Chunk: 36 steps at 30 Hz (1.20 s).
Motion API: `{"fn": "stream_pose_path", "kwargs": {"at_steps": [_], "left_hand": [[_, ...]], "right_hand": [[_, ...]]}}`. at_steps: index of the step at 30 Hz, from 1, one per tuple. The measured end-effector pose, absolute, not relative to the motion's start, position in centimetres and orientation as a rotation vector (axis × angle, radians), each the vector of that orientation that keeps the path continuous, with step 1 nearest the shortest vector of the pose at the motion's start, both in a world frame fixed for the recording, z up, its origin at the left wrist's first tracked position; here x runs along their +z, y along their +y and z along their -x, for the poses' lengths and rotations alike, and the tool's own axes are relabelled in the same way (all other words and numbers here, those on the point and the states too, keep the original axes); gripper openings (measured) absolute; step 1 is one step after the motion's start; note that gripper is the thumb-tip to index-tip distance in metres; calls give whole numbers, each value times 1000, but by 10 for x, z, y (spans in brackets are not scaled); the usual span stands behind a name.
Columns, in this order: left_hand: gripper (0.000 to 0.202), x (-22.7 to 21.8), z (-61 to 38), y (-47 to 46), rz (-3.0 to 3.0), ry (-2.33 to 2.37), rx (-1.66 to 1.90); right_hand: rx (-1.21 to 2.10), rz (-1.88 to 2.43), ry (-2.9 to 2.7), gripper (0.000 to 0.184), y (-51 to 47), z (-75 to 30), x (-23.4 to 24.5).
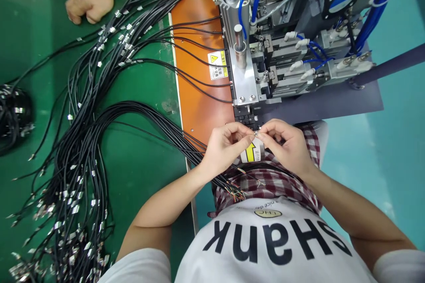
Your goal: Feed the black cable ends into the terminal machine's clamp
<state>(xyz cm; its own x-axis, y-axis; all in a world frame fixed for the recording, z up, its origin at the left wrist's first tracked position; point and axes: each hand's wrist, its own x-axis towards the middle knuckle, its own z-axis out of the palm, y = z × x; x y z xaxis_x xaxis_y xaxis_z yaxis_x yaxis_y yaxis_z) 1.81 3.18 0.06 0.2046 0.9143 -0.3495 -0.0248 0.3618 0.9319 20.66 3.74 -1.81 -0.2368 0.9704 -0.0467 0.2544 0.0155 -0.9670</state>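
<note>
- Two hands work close together, the left hand (226,148) and the right hand (286,147), just in front of a black clamping block (245,115) on the machine.
- The left hand is curled nearly shut, with its thumb and forefinger pinched on a tiny bright metal wire end (256,133). The piece is too small to make out its exact form.
- The right hand is also curled nearly shut, and its fingertips (265,129) close in on the same tiny piece from the other side.
- Just below the left hand, thin coloured wires (237,189) splay out from a bunch of black cables (195,140), which runs off to the hand's left.
- Farther left of the left hand, a great many black cables with metal terminals (76,194) lie across the green worktop (166,194), and a coiled bundle of cable (15,115) sits well beyond them.
- Ahead of the left hand, more black cables cross an orange plate (195,22) carrying a warning label (218,65).
- Ahead of the right hand stands a pneumatic machine with an air cylinder (229,9) and blue air hoses (254,2).
- Directly under the hands are a yellow arrow label (250,152) and a red-and-white checked cloth (275,181).
- Well ahead and to the left of the left hand, a co-worker's fist (89,4) rests on the worktop.
</note>
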Motion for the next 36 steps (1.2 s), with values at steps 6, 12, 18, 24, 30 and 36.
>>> {"fn": "stream_pose_path", "kwargs": {"at_steps": [6, 12, 18, 24, 30, 36], "left_hand": [[28, 2, -18, 35, -1010, 1181, 813], [15, -3, -19, 26, -1374, 1231, 829], [15, -13, -4, 34, -2016, 1329, 853], [19, -37, 3, 51, -2138, 1413, 887], [25, -45, 7, 53, -2150, 1358, 848], [28, -45, 8, 55, -2150, 1380, 790]], "right_hand": [[1288, 1272, -1574, 11, 39, -207, -20], [1319, 1299, -1545, 12, 33, -214, -25], [1398, 1380, -1345, 16, 53, -219, -42], [1479, 1380, -1290, 20, 79, -210, -70], [1494, 1398, -1278, 21, 79, -210, -74], [1507, 1397, -1273, 18, 80, -209, -73]]}}
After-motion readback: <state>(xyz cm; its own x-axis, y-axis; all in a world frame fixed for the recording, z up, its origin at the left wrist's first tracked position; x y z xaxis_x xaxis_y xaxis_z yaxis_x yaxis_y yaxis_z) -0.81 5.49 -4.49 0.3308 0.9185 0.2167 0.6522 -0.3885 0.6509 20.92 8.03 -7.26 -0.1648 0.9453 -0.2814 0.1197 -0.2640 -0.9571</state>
